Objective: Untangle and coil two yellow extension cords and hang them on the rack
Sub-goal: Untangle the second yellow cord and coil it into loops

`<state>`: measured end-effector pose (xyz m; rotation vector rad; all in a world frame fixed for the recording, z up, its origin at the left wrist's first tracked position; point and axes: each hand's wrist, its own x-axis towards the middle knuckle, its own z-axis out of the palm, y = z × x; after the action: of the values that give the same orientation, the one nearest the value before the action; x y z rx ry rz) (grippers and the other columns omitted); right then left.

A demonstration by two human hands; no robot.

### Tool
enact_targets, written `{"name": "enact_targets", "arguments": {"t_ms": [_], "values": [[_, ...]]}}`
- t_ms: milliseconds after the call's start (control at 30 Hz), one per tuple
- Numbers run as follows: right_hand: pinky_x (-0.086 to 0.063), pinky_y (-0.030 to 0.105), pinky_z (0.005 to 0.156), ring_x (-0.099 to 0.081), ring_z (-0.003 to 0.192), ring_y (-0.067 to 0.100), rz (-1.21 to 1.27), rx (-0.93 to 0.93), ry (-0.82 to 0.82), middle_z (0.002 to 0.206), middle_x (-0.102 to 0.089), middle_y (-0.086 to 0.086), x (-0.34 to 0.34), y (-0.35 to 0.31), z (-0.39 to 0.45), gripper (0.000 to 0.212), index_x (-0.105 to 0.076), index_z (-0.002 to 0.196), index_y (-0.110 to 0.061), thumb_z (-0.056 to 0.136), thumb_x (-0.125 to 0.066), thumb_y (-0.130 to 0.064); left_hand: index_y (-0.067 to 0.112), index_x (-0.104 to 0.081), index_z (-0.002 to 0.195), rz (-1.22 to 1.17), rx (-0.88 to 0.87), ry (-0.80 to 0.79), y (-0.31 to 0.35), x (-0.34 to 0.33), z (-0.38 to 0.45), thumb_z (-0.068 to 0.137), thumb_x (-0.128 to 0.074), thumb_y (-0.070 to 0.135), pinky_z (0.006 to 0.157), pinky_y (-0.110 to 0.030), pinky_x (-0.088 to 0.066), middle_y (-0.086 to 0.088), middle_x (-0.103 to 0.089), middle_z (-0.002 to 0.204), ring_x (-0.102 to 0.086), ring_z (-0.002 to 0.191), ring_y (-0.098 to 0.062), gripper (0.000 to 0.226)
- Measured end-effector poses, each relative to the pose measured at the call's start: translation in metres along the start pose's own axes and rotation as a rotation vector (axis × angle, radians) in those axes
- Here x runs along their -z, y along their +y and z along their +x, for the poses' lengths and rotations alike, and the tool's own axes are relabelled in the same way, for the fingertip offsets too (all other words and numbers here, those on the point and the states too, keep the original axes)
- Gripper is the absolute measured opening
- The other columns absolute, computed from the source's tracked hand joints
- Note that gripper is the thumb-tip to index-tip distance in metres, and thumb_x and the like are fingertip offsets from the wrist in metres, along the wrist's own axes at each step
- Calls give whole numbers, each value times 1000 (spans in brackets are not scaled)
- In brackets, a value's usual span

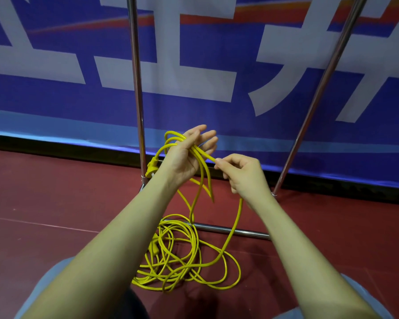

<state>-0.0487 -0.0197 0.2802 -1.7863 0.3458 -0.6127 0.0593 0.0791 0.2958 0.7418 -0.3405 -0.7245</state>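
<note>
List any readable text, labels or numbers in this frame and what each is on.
Blue banner behind the rack: large white characters, cropped by the frame and cut by the rack posts; no whole character can be read.
Yellow cords, the plug hanging by the left hand: no marking legible.
Red floor: no text.
No numbers or brand names are readable.

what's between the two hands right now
In the head view, a short taut stretch of thin yellow extension cord bridges the gap, from the loops wound round the left hand to the pinching right hand.
</note>
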Motion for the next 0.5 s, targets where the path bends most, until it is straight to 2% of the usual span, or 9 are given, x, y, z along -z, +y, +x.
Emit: {"name": "enact_targets", "arguments": {"t_ms": [133,233,300,400,467,500], "values": [[-22,16,34,-26,31,4,63,-57,-18,45,-41,-8,2,-4,3,25,-66,70,-9,90,-63,-23,10,-57,102,20,30,4,-4,0,-1,101,-40,18,78,-31,-56,-5,-73,83,-71,74,-16,19],[-23,16,33,-29,31,5,92,-97,-86,53,-47,0,0,-3,2,22,-64,76,-6,91,-61,-22,8,-56,97,-38,25,51,-3,-4,-1,101,-38,20,73,-30,-58,-5,-73,75,-71,68,-15,22],[-30,18,34,-38,35,8,8,-114,-178,60,-53,6,-1,5,0,16,-61,80,-12,92,-59,-21,7,-55,93,-113,-4,79,0,-6,1,102,-36,18,67,-29,-59,-4,-71,68,-69,62,-13,24],[-37,19,41,-44,38,10,-135,-144,-302,50,-52,3,0,19,-4,10,-60,86,-20,95,-55,-21,6,-55,92,-184,-33,82,7,-6,3,103,-35,19,65,-28,-59,-5,-70,66,-69,60,-13,26],[-39,16,42,-46,38,5,-62,-154,-339,47,-51,0,-1,21,-5,8,-62,98,-13,94,-56,-14,6,-55,92,-204,-50,83,10,-6,3,103,-35,19,66,-29,-59,-6,-71,67,-69,61,-13,26],[-39,16,42,-47,38,4,-27,-157,-351,50,-53,4,-1,21,-6,13,-62,104,-8,92,-57,-11,6,-55,92,-209,-61,86,11,-6,3,103,-36,18,66,-29,-59,-6,-71,68,-69,62,-13,26]]}}
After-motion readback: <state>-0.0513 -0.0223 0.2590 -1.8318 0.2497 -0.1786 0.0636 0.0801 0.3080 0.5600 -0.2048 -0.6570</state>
